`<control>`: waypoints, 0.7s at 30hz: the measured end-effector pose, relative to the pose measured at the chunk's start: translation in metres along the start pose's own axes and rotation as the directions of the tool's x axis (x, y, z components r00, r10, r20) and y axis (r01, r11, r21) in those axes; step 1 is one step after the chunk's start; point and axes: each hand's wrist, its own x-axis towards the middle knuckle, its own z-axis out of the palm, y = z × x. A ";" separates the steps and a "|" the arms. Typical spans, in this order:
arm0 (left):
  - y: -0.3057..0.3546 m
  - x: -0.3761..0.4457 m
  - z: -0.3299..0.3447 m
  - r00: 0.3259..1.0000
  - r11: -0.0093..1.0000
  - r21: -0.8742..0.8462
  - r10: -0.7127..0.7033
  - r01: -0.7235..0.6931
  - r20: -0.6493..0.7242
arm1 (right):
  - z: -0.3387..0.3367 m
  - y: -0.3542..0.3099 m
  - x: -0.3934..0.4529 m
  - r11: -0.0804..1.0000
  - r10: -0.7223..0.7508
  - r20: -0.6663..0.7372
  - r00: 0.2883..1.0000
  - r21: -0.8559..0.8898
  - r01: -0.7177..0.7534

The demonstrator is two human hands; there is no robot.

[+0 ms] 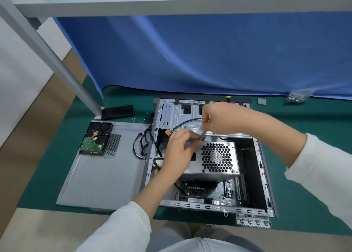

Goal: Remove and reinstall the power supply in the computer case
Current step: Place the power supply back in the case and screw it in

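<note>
An open grey computer case [263,168] lies flat on a green mat. The silver power supply [217,158], with its honeycomb fan grille facing up, sits inside the case above the motherboard [226,192]. My right hand [222,118] grips the handle of a screwdriver [203,134] held upright over the supply's far left corner. My left hand [179,152] rests on the supply's left side and pinches the screwdriver shaft near its tip. The tip itself is hidden by my fingers.
The removed side panel [106,175] lies left of the case with a hard drive [96,138] on it. Loose black cables [142,145] trail between panel and case. A black block [117,112], small screws [140,120] and a bag of hardware [299,96] sit near the blue curtain.
</note>
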 end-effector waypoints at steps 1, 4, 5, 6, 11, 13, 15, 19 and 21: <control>0.001 0.004 -0.006 0.999 1.000 -0.002 0.009 -0.009 -0.031 | -0.003 -0.001 0.002 0.991 -0.011 -0.030 0.999 0.132 0.015; 0.000 0.017 -0.028 0.995 1.000 -0.015 0.014 -0.015 -0.104 | -0.004 -0.009 0.015 0.805 -0.003 -0.107 0.994 0.590 0.066; -0.002 0.022 -0.035 0.993 1.000 -0.020 0.015 -0.017 -0.115 | -0.001 -0.012 0.021 0.739 -0.003 -0.102 0.995 0.670 0.071; -0.005 0.026 -0.043 0.992 1.000 -0.019 0.019 -0.021 -0.122 | 0.003 -0.016 0.028 0.691 -0.018 -0.082 0.996 0.719 0.072; -0.042 0.050 -0.081 0.991 1.000 0.003 -0.020 0.021 -0.130 | 0.028 -0.039 0.084 0.597 -0.147 0.059 0.987 0.801 0.041; -0.070 0.061 -0.098 0.981 0.993 0.024 -0.113 0.119 -0.156 | 0.037 -0.044 0.113 0.657 -0.114 0.053 0.992 0.753 0.035; -0.106 0.073 -0.116 0.954 0.963 0.099 -0.227 0.249 -0.196 | 0.047 -0.043 0.144 0.790 -0.054 0.044 0.998 0.612 0.016; -0.178 0.095 -0.147 0.871 0.843 0.233 -0.442 0.486 -0.215 | 0.062 -0.040 0.189 0.941 0.025 0.109 0.994 0.333 -0.060; -0.204 0.109 -0.155 0.858 0.802 0.307 -0.471 0.513 -0.203 | 0.062 -0.040 0.200 0.942 0.045 0.169 0.985 0.321 -0.099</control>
